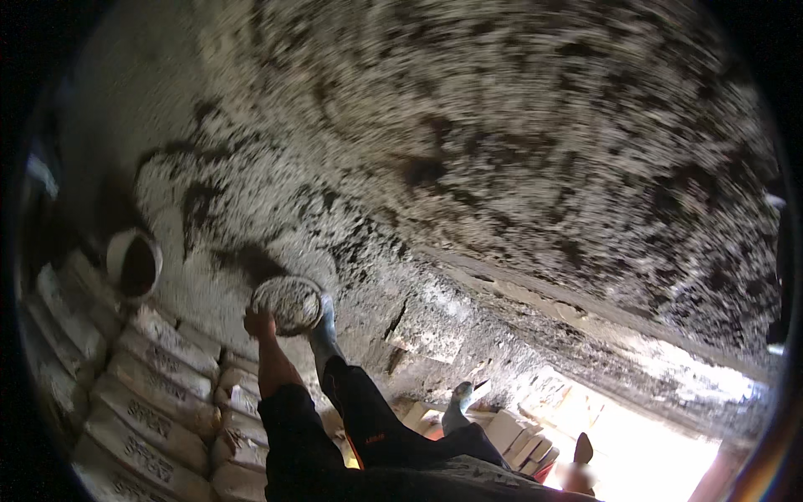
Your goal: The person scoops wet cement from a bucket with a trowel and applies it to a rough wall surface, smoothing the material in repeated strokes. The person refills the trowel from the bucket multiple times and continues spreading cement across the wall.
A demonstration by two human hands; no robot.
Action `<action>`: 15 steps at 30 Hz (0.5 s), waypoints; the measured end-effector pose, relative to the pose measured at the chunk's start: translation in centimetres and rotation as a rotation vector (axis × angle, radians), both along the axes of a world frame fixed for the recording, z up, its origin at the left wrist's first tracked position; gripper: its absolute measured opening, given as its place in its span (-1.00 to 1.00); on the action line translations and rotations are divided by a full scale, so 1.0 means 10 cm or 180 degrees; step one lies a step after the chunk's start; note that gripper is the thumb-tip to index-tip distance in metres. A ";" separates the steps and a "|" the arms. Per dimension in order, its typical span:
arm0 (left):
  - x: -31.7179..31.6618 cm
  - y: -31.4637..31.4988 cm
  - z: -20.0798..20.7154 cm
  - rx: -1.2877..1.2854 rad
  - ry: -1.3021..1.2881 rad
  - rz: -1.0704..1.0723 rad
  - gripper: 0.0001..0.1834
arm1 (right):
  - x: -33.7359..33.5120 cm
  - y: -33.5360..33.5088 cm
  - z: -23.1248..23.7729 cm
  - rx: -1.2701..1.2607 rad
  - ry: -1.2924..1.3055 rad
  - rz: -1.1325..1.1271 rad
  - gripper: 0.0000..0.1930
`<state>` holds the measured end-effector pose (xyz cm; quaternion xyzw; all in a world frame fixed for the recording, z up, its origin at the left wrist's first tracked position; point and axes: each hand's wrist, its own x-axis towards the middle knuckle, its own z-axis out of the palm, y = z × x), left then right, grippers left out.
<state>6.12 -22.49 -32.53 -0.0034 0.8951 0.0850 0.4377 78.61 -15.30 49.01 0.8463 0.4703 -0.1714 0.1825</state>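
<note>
My left hand (262, 322) comes up from the lower edge on a bare forearm with a dark sleeve. Its fingers close on the near left rim of a round, shallow basin (288, 304), filled with a lumpy grey mix. A dark shadow falls on the ground just beyond the basin. Against its right rim shows a blue-grey boot (326, 335) at the end of a dark trouser leg; whether they touch I cannot tell. A second blue-grey boot (456, 410) stands farther right. My right hand is not in view.
Stacked sacks (155, 381) fill the lower left. A pale round bucket (134, 263) stands beyond them. Rough grey material (544, 142), smeared by motion, covers the upper right. Pale blocks (523, 439) are stacked near a bright opening (661, 439), where another person (577, 477) partly shows.
</note>
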 end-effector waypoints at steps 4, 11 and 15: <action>0.57 0.05 0.12 0.0458 0.1044 -0.2619 -0.70 | 0.11 -0.44 -0.11 -0.1717 -0.1126 0.2198 -0.80; 0.63 0.70 0.86 0.0444 -0.0393 -0.0988 -0.15 | 0.62 -1.30 -1.11 0.1018 0.1333 -0.3076 -0.87; 0.86 0.94 1.49 0.0477 -0.0199 -0.0342 -0.17 | 0.67 -1.75 -1.58 0.1082 0.1343 -0.2608 -0.83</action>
